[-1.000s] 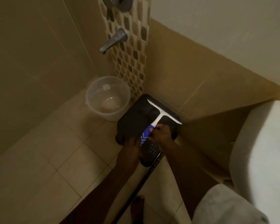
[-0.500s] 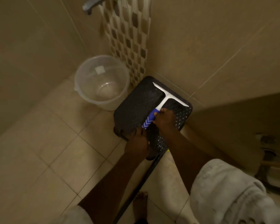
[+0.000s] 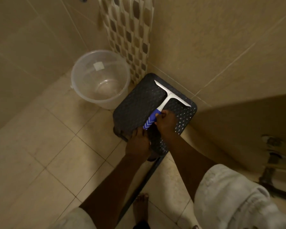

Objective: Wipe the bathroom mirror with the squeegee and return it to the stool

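Note:
A squeegee with a white T-shaped blade and a blue handle with white chevrons lies on the black perforated stool in the corner of the bathroom. My right hand grips the blue handle from the right side. The blade end points toward the wall. My left hand rests on the near left edge of the stool, fingers curled over its rim, just below the handle's end.
A clear plastic bucket stands on the tiled floor left of the stool, against the wall. A dark pole runs from the stool toward my bare foot. Pipework sits low at the right. Beige walls close in behind.
The view has tilted down and closer, so the tap and the white fixture at the right have left the frame. Both hands stay on the squeegee handle and the stool edge.

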The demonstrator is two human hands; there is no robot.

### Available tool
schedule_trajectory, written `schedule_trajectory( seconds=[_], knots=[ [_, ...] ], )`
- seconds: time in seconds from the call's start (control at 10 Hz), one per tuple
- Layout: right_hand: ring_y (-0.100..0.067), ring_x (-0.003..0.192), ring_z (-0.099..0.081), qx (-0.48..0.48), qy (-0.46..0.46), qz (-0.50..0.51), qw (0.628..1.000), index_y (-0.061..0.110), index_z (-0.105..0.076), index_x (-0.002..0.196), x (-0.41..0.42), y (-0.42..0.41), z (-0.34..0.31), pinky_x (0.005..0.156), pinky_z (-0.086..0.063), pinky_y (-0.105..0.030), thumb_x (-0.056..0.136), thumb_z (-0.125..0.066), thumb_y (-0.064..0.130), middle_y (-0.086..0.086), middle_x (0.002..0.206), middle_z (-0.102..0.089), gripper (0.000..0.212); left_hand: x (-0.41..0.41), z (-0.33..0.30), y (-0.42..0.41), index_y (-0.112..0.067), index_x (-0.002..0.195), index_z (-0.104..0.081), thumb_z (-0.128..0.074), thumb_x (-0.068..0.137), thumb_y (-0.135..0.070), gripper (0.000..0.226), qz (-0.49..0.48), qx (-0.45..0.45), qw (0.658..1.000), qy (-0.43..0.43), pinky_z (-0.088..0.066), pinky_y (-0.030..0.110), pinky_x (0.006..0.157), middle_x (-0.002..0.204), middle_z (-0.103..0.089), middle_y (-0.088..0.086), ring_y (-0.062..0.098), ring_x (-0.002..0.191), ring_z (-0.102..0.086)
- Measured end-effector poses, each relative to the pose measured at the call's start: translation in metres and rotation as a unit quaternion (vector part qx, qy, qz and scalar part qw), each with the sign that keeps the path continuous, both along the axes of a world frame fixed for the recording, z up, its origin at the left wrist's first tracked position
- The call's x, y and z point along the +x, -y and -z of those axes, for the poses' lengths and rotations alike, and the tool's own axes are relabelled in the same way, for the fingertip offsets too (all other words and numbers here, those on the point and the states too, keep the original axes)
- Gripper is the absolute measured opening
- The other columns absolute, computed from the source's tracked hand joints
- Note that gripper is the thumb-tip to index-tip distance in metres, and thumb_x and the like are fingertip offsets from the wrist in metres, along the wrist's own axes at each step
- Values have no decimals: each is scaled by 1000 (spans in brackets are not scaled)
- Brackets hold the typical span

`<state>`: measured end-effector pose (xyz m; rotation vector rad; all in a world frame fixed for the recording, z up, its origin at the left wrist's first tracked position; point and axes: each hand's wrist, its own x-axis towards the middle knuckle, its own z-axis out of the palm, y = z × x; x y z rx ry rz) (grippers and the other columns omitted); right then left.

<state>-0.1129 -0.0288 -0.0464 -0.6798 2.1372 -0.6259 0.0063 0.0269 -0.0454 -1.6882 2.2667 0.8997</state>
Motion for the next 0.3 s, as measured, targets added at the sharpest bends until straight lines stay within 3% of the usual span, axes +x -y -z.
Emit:
schedule_trajectory(
  seconds=[0.1, 0.3],
  knots=[
    [-22, 109, -60, 6, -2, 2, 1000, 6, -58, 121, -1, -5, -14, 86, -42, -24, 93, -57, 14, -12, 120, -63, 29, 2, -5, 1, -14, 140, -37, -56, 89, -32, 58, -7, 20, 1000, -4, -43, 43, 101, 146, -33, 13, 29, 128, -39],
    [-22, 114, -56, 12, -4, -12, 1000, 8, -55, 126, -6, -23, -38, 84, -34, -23, 92, -58, 15, -11, 124, -61, 35, 7, -31, 5, -16, 140, -37, -53, 91, -32, 54, -13, 20, 1000, -8, -45, 43, 98, 143, -36, 13, 28, 124, -44]
  ],
)
